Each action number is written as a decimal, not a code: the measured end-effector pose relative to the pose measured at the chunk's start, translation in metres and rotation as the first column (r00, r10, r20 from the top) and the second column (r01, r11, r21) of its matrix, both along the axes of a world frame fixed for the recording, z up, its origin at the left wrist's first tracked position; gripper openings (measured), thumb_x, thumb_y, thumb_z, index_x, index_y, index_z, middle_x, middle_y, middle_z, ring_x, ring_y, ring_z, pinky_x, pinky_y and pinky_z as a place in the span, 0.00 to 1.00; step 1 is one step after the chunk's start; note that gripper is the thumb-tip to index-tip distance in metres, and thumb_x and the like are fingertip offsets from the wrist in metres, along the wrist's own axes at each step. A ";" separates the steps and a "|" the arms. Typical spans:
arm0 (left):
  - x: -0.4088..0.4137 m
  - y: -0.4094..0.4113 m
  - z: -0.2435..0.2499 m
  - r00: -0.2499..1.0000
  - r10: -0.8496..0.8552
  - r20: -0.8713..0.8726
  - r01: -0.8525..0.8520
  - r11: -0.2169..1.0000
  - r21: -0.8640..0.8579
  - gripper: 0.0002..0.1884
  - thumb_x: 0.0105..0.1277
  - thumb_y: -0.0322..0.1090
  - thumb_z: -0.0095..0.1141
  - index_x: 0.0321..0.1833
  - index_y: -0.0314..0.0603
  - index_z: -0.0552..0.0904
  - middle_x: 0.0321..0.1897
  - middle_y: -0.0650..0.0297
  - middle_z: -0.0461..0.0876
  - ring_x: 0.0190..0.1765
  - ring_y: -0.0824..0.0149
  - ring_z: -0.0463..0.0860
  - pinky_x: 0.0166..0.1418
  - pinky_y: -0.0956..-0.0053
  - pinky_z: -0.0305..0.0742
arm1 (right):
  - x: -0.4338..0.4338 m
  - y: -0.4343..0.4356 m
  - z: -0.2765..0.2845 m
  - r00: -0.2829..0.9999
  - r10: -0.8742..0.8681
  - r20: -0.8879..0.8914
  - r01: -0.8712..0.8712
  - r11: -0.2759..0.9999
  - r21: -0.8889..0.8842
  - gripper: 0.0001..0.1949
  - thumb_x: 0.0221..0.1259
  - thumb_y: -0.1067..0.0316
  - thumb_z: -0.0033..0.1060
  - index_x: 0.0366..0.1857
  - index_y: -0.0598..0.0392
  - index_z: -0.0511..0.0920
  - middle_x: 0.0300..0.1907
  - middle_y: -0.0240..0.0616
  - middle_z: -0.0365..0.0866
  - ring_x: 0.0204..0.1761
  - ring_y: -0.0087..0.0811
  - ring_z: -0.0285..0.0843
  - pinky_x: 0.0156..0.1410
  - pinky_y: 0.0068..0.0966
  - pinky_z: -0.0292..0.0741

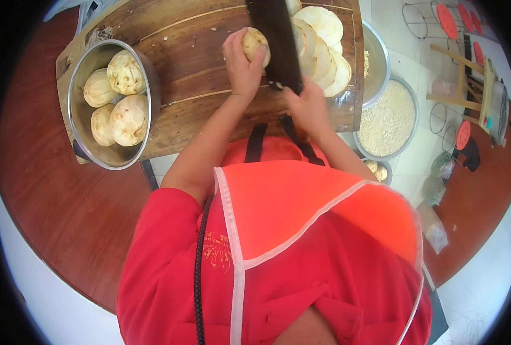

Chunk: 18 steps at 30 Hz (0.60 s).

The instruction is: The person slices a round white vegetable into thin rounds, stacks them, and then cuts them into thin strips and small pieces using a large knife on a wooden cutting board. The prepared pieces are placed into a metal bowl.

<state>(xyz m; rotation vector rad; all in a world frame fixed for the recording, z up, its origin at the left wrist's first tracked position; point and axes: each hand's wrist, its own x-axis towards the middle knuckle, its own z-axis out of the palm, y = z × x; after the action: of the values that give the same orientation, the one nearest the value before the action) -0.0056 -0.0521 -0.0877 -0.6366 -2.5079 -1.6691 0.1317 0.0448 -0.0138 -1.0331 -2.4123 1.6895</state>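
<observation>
My left hand grips a peeled pale root vegetable on the wooden board. Closed around the handle end of a wide dark cleaver is my right hand; the handle itself is mostly hidden. The blade lies against the vegetable's right side and is slightly blurred, its far end cut off by the picture's top edge. Just right of the blade, thin round slices overlap in a pile near the board's right edge. Small pale scraps dot the board and cling near the blade.
At the board's left end, a steel bowl holds several peeled vegetables. Beyond its right edge are a metal basin, a basin of pale chopped bits and a small bowl of vegetables. Red-topped stools stand farther right.
</observation>
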 end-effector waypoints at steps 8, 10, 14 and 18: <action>0.015 0.015 -0.007 0.999 0.030 -0.036 -0.033 0.995 -0.091 0.22 0.68 0.41 0.64 0.63 0.42 0.81 0.65 0.51 0.76 0.71 0.47 0.70 0.75 0.55 0.64 | 0.054 0.053 0.040 0.989 -0.142 0.043 0.146 0.878 -0.456 0.07 0.67 0.69 0.63 0.39 0.61 0.77 0.20 0.32 0.77 0.18 0.24 0.75 0.26 0.23 0.72; 0.015 0.021 -0.008 0.997 0.067 -0.046 -0.071 0.994 -0.079 0.23 0.67 0.40 0.64 0.63 0.41 0.81 0.65 0.52 0.78 0.70 0.47 0.70 0.75 0.55 0.64 | 0.062 0.053 0.033 0.992 -0.108 0.061 0.124 0.868 -0.481 0.06 0.67 0.70 0.63 0.39 0.60 0.77 0.20 0.32 0.77 0.18 0.24 0.75 0.26 0.23 0.72; 0.015 0.023 -0.011 0.993 0.113 -0.031 -0.115 0.992 -0.054 0.23 0.66 0.39 0.66 0.62 0.38 0.80 0.64 0.52 0.79 0.69 0.47 0.72 0.75 0.55 0.64 | 0.070 0.053 0.031 0.997 -0.047 0.067 0.076 0.820 -0.567 0.06 0.68 0.70 0.62 0.40 0.60 0.77 0.20 0.32 0.77 0.18 0.23 0.75 0.26 0.23 0.72; 0.016 0.024 -0.010 0.991 0.127 -0.048 -0.130 0.988 -0.088 0.24 0.65 0.39 0.67 0.61 0.38 0.80 0.63 0.52 0.80 0.68 0.47 0.73 0.75 0.55 0.65 | 0.074 0.055 0.020 0.996 -0.004 0.090 0.054 0.819 -0.571 0.05 0.68 0.71 0.62 0.40 0.60 0.76 0.20 0.32 0.77 0.18 0.23 0.75 0.26 0.23 0.72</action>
<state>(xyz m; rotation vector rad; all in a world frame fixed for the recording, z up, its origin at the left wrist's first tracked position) 0.0103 -0.0278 -0.0974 -0.4991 -2.5476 -1.4914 0.2054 0.0996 0.0059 -1.1980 -1.9312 2.4887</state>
